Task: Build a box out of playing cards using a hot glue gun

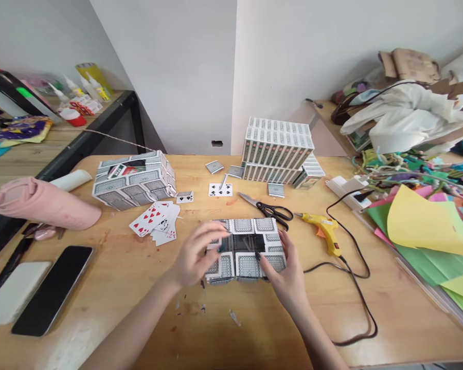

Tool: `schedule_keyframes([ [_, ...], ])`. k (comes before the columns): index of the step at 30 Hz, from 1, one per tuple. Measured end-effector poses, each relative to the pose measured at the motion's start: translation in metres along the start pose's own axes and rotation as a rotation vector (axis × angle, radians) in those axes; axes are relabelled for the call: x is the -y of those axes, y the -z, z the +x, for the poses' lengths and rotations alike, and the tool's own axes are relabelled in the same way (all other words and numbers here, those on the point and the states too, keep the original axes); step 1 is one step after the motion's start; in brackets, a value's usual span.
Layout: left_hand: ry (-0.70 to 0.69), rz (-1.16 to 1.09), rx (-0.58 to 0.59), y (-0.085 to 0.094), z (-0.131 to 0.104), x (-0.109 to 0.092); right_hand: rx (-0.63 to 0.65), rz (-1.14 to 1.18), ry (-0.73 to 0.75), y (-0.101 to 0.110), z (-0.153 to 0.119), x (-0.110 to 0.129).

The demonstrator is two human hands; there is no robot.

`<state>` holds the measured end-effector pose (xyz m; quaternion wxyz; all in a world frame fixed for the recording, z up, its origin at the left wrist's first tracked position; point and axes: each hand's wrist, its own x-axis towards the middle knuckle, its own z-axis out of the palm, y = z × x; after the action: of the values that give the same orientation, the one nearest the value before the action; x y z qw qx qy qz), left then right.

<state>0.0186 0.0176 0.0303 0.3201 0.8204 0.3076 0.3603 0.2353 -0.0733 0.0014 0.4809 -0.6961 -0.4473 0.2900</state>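
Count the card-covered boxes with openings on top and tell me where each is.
2: one card-covered box between the left hand and right hand; the other box farther back on the left, by the loose cards. No others show.

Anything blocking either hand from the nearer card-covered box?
Nothing visible does: the right hand holds the card-covered box at its right end; the left hand is over its left end. The scissors lie beyond it.
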Motion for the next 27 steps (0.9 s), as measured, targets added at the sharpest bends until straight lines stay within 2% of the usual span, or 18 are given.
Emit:
schedule_keyframes([
  [2, 0.107, 0.131, -0.12, 0.007, 0.019, 0.018, -0.006, 0.01, 0.009, 0.0, 0.0, -0.001],
  [4, 0.23, 0.29, -0.149, 0.01, 0.04, 0.039, 0.007, 0.016, 0.006, 0.0, 0.0, -0.001],
  [6, 0.328, 0.421, -0.049, 0.006, 0.058, 0.061, 0.028, 0.036, 0.001, 0.001, 0.001, 0.0],
  [8, 0.34, 0.445, 0.012, -0.002, 0.072, 0.078, 0.032, 0.06, -0.001, 0.001, 0.001, 0.002],
  [12, 0.414, 0.505, 0.054, -0.019, 0.093, 0.096, -0.003, 0.055, -0.023, 0.001, 0.0, 0.003],
  [16, 0.538, 0.569, 0.081, -0.017, 0.11, 0.104, -0.017, 0.044, -0.055, 0.001, -0.001, 0.002],
  [20, 0.632, 0.577, 0.194, -0.005, 0.122, 0.107, -0.024, 0.073, -0.064, 0.0, -0.001, 0.002],
  [23, 0.668, 0.563, 0.295, -0.001, 0.125, 0.101, -0.02, 0.07, -0.076, 0.0, -0.001, 0.003],
  [27, 0.706, 0.552, 0.404, 0.01, 0.124, 0.083, -0.022, 0.084, -0.069, 0.0, -0.002, 0.003],
])
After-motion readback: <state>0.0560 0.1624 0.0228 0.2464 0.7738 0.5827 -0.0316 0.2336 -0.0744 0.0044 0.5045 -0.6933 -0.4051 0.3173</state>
